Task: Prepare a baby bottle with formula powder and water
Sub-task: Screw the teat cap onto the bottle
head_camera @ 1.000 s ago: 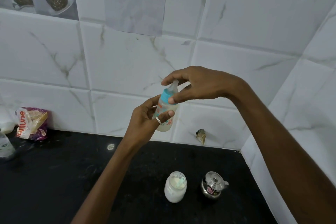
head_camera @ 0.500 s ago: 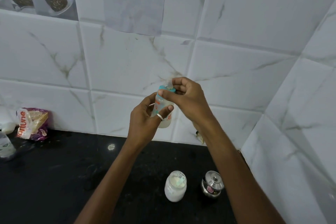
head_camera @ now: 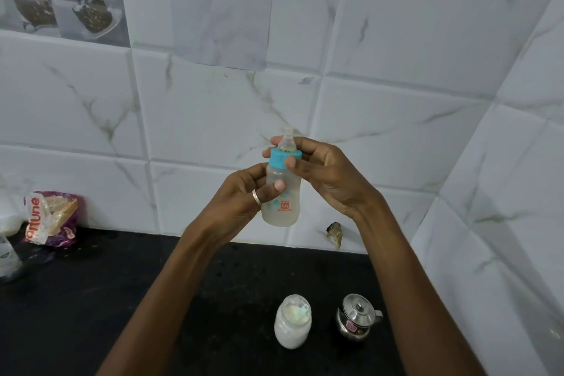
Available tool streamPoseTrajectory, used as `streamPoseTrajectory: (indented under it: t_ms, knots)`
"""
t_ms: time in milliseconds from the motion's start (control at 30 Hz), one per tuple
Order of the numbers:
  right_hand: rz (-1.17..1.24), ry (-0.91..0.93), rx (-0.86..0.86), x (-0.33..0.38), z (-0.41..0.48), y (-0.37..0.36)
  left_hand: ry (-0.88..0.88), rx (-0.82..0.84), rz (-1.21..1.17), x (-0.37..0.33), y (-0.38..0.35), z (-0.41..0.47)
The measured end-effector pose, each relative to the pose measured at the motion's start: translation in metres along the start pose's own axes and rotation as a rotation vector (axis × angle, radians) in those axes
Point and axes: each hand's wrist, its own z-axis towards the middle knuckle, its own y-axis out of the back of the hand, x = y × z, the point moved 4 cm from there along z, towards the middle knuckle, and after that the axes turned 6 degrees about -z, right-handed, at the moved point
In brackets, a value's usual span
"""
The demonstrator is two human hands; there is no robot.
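I hold a small baby bottle (head_camera: 282, 201) upright in the air in front of the tiled wall. It is translucent, holds cloudy whitish liquid, and carries a blue collar (head_camera: 282, 158) with a clear teat on top. My left hand (head_camera: 241, 201) grips the bottle's body, thumb across the front. My right hand (head_camera: 323, 174) has its thumb and fingers around the blue collar. Below, on the black counter (head_camera: 91, 299), stands an open jar of white powder (head_camera: 293, 322) with a pale scoop inside.
A small lidded steel pot (head_camera: 357, 319) stands right of the powder jar. A snack packet (head_camera: 50, 217) leans on the wall at far left, beside a plastic bottle (head_camera: 7, 256) at the frame edge. Tiled walls meet in a corner on the right. Paper sheets hang above.
My right hand has turned around the blue collar, from fingers over the teat to thumb in front of the collar. The bottle has stayed upright in my left hand.
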Motion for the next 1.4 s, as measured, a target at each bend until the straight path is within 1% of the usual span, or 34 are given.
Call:
streamPoseTrajectory:
  t_ms: [100, 200, 467, 567, 667, 733, 833, 867, 933, 1000, 1100, 1167, 1300, 1400]
  knots:
    - [0.026, -0.001, -0.072, -0.003, -0.004, 0.004, 0.018, -0.017, 0.085, -0.006, -0.004, 0.000]
    - [0.001, -0.006, -0.156, -0.007, -0.007, 0.006, -0.009, -0.067, 0.199, -0.013, -0.011, 0.000]
    - [-0.138, -0.061, -0.500, -0.012, -0.015, -0.007, -0.227, -0.269, 0.417, -0.002, -0.027, -0.005]
    - [-0.176, -0.058, -0.559, -0.011, -0.019, -0.012, -0.279, -0.348, 0.486, 0.001, -0.033, -0.010]
    - [-0.253, -0.048, -0.525, -0.009, -0.022, -0.012, -0.266, -0.378, 0.489, 0.003, -0.033, -0.012]
    - [-0.293, -0.030, -0.464, -0.008, -0.023, -0.007, -0.227, -0.324, 0.412, 0.000, -0.031, -0.012]
    - [-0.183, -0.031, -0.298, -0.002, -0.024, 0.002, -0.156, -0.227, 0.257, -0.009, -0.031, -0.011]
    - [-0.147, -0.031, -0.239, 0.000, -0.025, 0.003, -0.141, -0.205, 0.239, -0.012, -0.030, -0.011]
    - [-0.159, -0.012, -0.169, 0.003, -0.026, 0.003, -0.123, -0.158, 0.238, -0.015, -0.031, -0.011]
    - [-0.160, 0.002, -0.177, 0.002, -0.026, 0.000, -0.107, -0.138, 0.222, -0.013, -0.031, -0.010]
    - [-0.079, 0.004, -0.261, -0.003, -0.027, -0.004, -0.114, -0.154, 0.223, -0.008, -0.030, -0.012]
    - [-0.064, -0.013, -0.311, -0.008, -0.028, -0.009, -0.144, -0.190, 0.264, -0.003, -0.030, -0.014]
    - [-0.131, -0.051, -0.409, -0.014, -0.028, -0.023, -0.195, -0.284, 0.358, 0.007, -0.028, -0.019]
    - [-0.148, -0.071, -0.391, -0.017, -0.026, -0.026, -0.177, -0.297, 0.360, 0.007, -0.024, -0.019]
